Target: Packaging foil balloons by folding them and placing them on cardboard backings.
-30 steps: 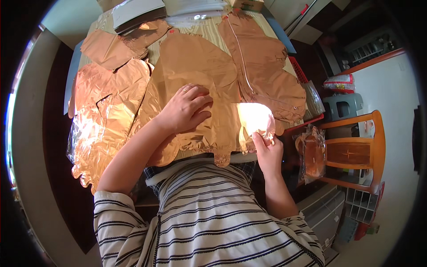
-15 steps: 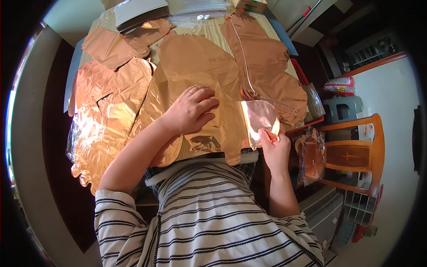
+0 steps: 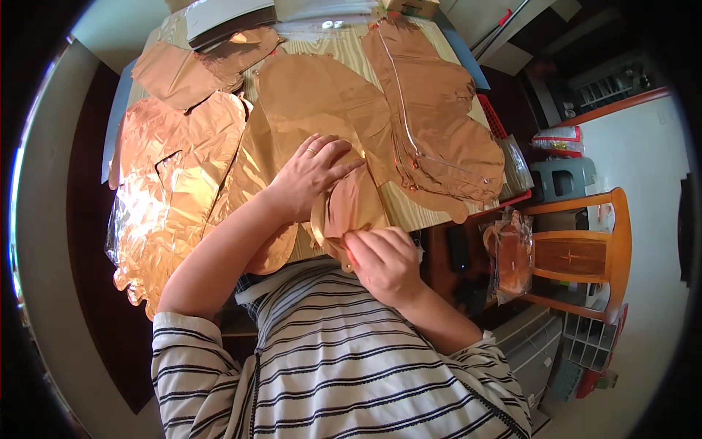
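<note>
In front of me lies a flat, deflated copper-coloured foil balloon (image 3: 318, 88), its lower right part folded in over itself. My left hand (image 3: 311, 172), a ring on one finger, rests on its middle with the fingers stretched out. With fingers pinched together, my right hand (image 3: 387, 267) holds the folded edge near the table's front edge. A shinier crinkled foil balloon (image 3: 172, 183) lies by my left forearm. To the right is another flat foil balloon (image 3: 439, 110) with a thin white strip along it.
At the far left of the wooden table (image 3: 431, 208) sits a stack of grey-white sheets (image 3: 230, 20), with a smaller foil piece (image 3: 175, 77) before it. Two small white rings (image 3: 333, 24) lie at the back. A wooden chair (image 3: 578, 256) and a red basket (image 3: 492, 117) are on the right.
My right hand has moved left, carrying the balloon's lower right part inward and folding it over. Bare wood now shows where that part lay. My left hand stays nearly in place.
</note>
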The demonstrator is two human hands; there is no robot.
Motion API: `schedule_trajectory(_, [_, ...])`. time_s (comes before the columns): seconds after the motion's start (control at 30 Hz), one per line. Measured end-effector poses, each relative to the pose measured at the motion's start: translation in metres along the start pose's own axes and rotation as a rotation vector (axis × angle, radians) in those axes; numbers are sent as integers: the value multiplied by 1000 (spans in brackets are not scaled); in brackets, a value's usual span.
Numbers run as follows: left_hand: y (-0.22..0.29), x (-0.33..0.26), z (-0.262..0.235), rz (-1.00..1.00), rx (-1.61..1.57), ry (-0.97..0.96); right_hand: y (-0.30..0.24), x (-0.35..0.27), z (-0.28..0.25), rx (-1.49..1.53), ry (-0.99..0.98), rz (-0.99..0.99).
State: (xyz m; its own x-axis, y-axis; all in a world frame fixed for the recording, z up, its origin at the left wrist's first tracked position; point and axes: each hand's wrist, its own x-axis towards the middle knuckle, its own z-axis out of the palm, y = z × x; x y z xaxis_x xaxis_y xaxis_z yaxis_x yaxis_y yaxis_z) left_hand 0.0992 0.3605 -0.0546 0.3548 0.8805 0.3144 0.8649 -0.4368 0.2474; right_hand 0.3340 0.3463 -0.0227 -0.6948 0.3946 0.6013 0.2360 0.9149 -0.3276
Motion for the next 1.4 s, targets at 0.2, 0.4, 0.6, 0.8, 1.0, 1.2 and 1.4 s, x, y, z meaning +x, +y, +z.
schedule_trajectory(0.2, [1,-1,-7,-15,-41,-31,42,7,-28,426,-164,10])
schedule_trajectory(0.4, [0,-1,-4,-4,-35,-34,95,0,-10,-136,-142,102])
schedule_trajectory(0.6, [-2,-1,1,2,3,-9,88,2,2,-156,-293,60])
schedule_trajectory(0.8, [-3,-2,3,6,2,22,85,5,-1,-200,-379,53])
schedule_trajectory(1.0, [-3,1,0,-4,-26,-10,85,7,-4,-223,-444,35])
schedule_trajectory(1.2, [-18,9,-9,36,-87,61,84,8,-4,-223,-506,79])
schedule_trajectory(1.4, [6,18,-12,178,-110,127,83,12,-3,-236,-518,84])
